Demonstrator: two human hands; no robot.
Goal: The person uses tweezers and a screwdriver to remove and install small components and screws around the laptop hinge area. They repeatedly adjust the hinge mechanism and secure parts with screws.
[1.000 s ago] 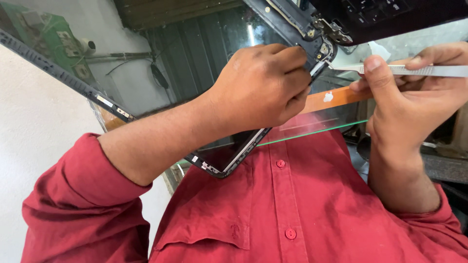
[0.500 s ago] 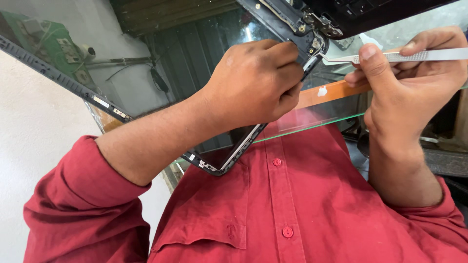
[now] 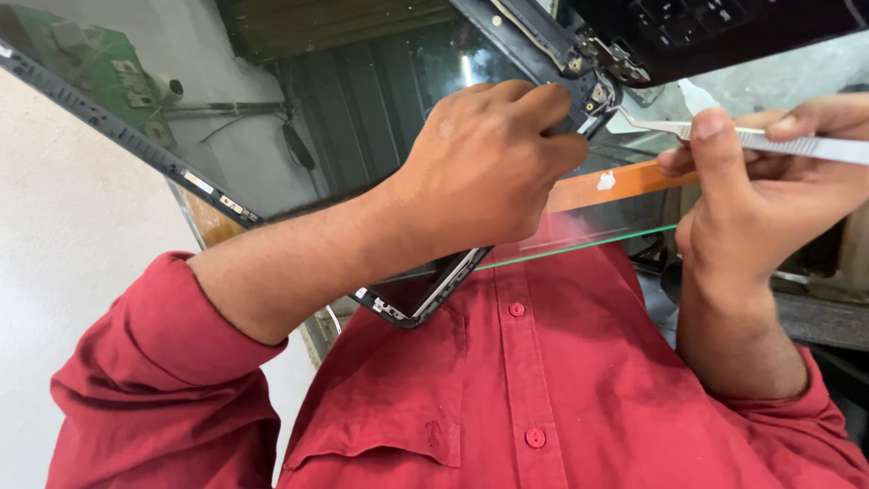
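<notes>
Gripping the laptop frame (image 3: pixel 425 303) near its hinge (image 3: pixel 608 62), the left hand (image 3: pixel 484 172) is closed tight; the right hand (image 3: pixel 769 195) pinches metal tweezers (image 3: pixel 769 140), tip at the hinge.

Left arm: reaches up from the near left, forearm bare, red sleeve (image 3: pixel 154 380) pushed to the elbow.
Left hand (image 3: pixel 484 172): back toward the camera, wrist straight, fingers (image 3: pixel 543 95) curled tight over a frame (image 3: pixel 425 303) edge, knuckles uppermost.
Right arm: rises at the near right, forearm upright, wrist bent leftward.
Right hand (image 3: pixel 769 195): thumb (image 3: pixel 711 149) and forefinger pinched on tweezers (image 3: pixel 769 140), other fingers folded beneath.
Both hands level, near each other, not touching.
</notes>
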